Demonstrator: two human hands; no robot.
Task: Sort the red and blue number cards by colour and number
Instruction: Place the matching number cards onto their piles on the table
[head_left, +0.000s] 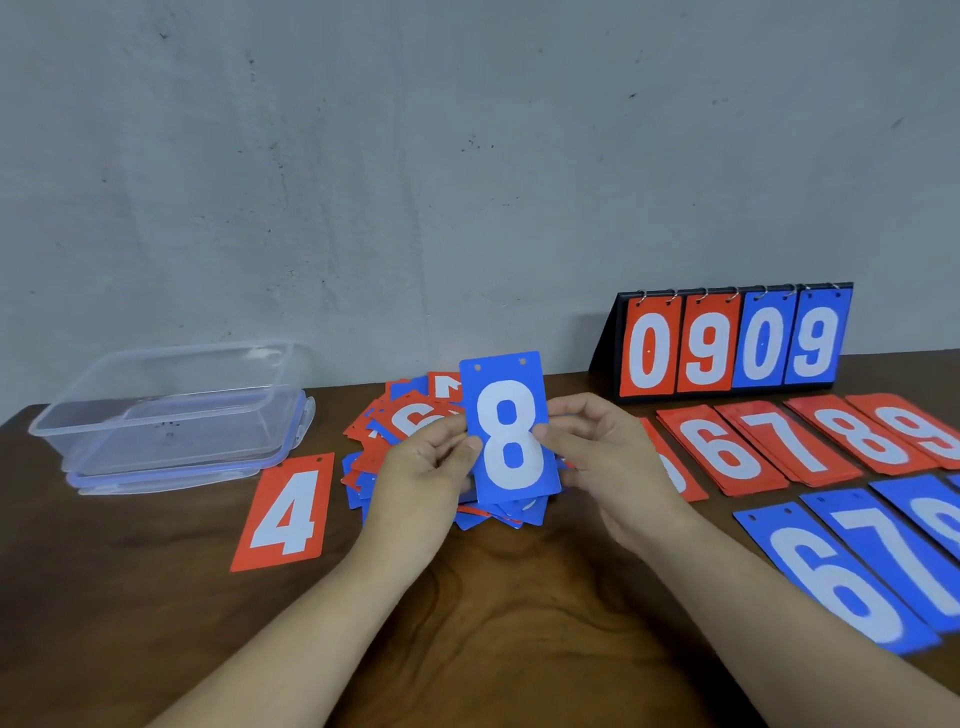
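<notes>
Head view, looking down on a dark wooden surface (519, 613). Holding up a blue 8 card (511, 436) in both hands, well to the left of the flip scoreboard (732, 343) and nearer the camera than it. Pinching the card's left edge with the left hand (421, 467), thumb in front and the remaining fingers (457, 423) curling behind; gripping the right edge the same way with the right hand (608, 457). Showing the white digit upright, with two punched holes along the top edge.

Hanging just above a loose pile of mixed cards (410, 415), red and blue, also lying left of the scoreboard. Lying flat farther left of the scoreboard, past the pile: a red 4 card (284, 514). Sitting farthest left of the scoreboard: a clear plastic box (171, 410) (apparently resting on its own blue-rimmed lid).

Standing at the back, the scoreboard displaying red 0, red 9, blue 0, blue 9. Lying directly in front of the scoreboard: overlapping red stacks reading 6 (722, 449), 7 (789, 441), 8 (862, 434) and 9 (914, 426), plus one more red card partly hiding behind the right hand. Lying nearer still in front of the scoreboard: a blue 6 (836, 577), a blue 7 (893, 545) and further blue cards running off the frame edge.
</notes>
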